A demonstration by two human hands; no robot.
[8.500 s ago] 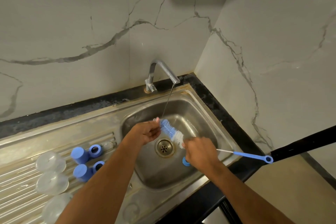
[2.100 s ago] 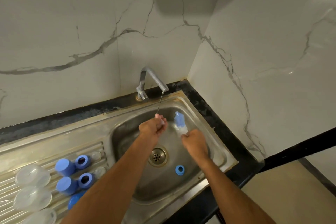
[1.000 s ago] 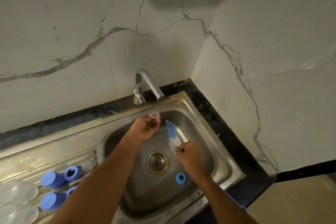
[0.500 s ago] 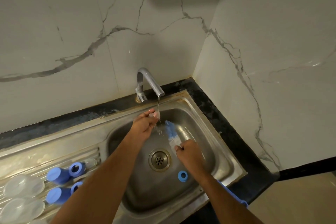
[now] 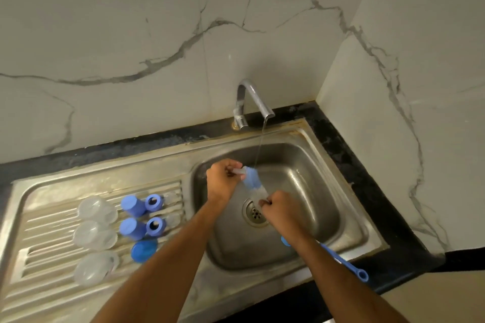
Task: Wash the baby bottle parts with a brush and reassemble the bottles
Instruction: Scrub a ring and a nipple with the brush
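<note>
Over the sink basin (image 5: 309,165), my left hand (image 5: 223,181) pinches a small clear teat (image 5: 240,171). The blue bristle head of the bottle brush (image 5: 252,181) presses against the teat, just left of the thin water stream. My right hand (image 5: 280,211) grips the brush's wire stem. Its blue handle (image 5: 343,262) sticks out behind my right forearm. A blue ring (image 5: 284,241) lies in the basin, mostly hidden by my right wrist. On the drainboard (image 5: 52,220) lie three clear bottles (image 5: 95,236), two blue caps (image 5: 133,217) and two blue collars (image 5: 154,214).
The tap (image 5: 252,102) runs a thin stream into the basin. The drain (image 5: 254,214) sits between my hands. A round blue lid (image 5: 143,250) rests at the drainboard's near side. Marble walls close in behind and to the right; a black counter edge rims the sink.
My left hand has come out of the stream with the teat, and the brush head now touches it. The view shifted left, showing more of the drainboard.
</note>
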